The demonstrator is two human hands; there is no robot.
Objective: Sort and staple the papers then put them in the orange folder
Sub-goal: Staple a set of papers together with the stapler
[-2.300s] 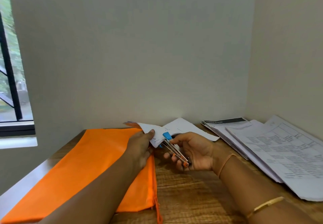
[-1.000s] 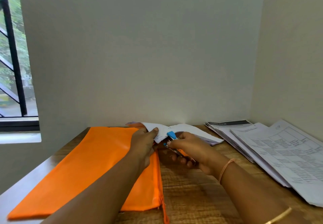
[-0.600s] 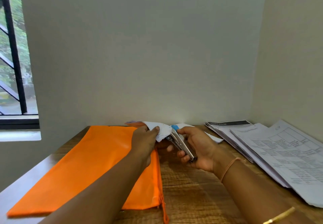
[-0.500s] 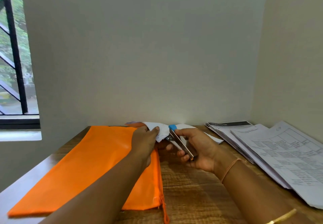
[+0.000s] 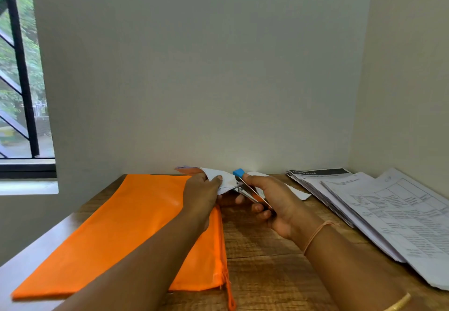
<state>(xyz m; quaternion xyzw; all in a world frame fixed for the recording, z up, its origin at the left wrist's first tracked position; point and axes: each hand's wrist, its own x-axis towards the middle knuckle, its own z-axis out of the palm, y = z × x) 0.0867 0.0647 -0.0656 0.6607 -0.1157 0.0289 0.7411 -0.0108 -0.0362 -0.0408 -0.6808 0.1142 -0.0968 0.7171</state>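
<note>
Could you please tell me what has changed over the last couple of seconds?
The right hand has shifted its grip and tilted the stapler up, so its mouth now sits at the corner of the papers. The left hand still pinches those papers. The orange folder and the printed stacks lie unmoved on the table.

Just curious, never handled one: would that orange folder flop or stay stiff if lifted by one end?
Probably floppy: the orange folder looks like thin cloth, lying flat on the table. Likely light, since it shows little thickness. Its zip cord trails loose and might snag.
</note>
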